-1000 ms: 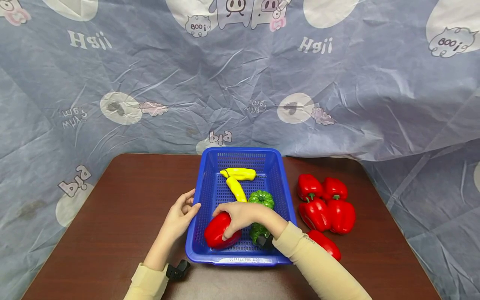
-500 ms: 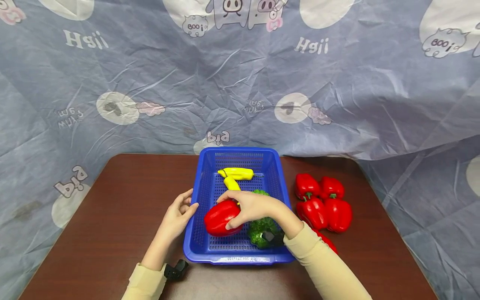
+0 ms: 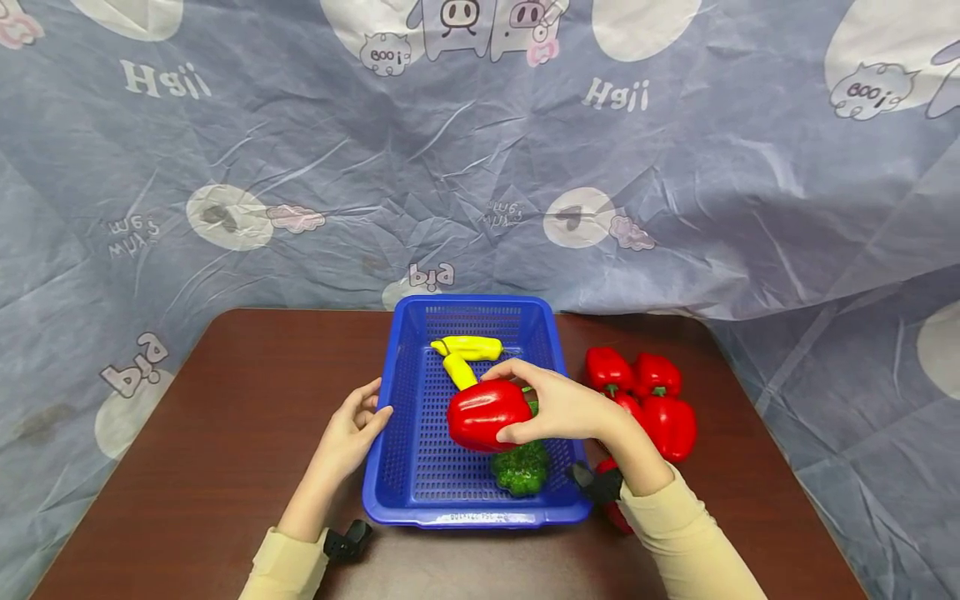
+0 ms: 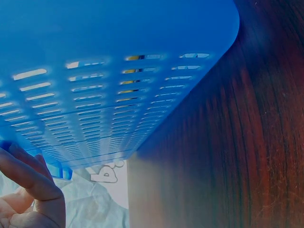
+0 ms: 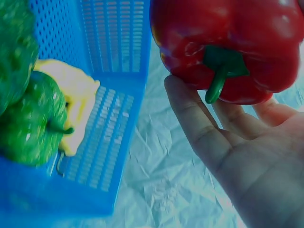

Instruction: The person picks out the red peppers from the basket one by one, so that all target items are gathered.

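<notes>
My right hand [image 3: 551, 408] grips a red bell pepper [image 3: 487, 414] and holds it lifted above the blue perforated basket [image 3: 405, 492]. In the right wrist view the same pepper [image 5: 228, 42] shows its green stem, with my fingers [image 5: 199, 123] curled under it. Inside the basket lie two yellow peppers [image 3: 465, 350] and green peppers [image 3: 521, 468]. My left hand [image 3: 356, 425] rests against the basket's left rim, fingers relaxed; the left wrist view shows the basket wall [image 4: 104, 80] close up and a fingertip [image 4: 28, 175].
A cluster of red bell peppers [image 3: 645, 392] lies on the brown table [image 3: 225, 400] to the right of the basket, one more partly hidden under my right wrist. A wrinkled blue printed sheet [image 3: 480, 150] hangs behind the table.
My right hand has lifted the red pepper from the basket's front-left corner and carried it up and to the right. The left hand stays at the basket's rim.
</notes>
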Action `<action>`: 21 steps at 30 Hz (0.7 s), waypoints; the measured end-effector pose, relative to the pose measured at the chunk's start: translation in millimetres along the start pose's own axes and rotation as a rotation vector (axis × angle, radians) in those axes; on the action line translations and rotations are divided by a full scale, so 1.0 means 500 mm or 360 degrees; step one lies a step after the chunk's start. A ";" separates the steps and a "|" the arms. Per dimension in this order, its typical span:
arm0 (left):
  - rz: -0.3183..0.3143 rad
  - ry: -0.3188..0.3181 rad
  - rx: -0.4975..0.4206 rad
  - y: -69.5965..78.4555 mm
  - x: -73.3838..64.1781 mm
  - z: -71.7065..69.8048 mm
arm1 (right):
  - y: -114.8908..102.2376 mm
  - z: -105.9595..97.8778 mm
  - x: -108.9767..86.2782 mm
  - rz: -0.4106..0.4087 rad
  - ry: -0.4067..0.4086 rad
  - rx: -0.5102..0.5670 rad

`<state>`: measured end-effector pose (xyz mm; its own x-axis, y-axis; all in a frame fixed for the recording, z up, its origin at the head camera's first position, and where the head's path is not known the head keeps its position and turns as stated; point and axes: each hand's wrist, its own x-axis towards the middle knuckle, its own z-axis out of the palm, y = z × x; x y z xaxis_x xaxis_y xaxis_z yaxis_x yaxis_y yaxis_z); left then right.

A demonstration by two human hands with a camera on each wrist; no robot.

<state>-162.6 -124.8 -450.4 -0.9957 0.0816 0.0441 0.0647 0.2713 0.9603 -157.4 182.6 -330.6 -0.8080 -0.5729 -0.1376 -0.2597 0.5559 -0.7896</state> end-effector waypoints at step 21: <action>0.0019 0.0002 -0.0008 -0.005 0.000 0.002 | 0.126 -0.058 -0.233 0.0056 0.0667 0.0118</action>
<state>-162.7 -124.6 -453.1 -0.9949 0.0836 0.0557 0.0761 0.2653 0.9612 -94.8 301.8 -347.2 -0.9647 -0.2517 0.0776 -0.2018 0.5170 -0.8319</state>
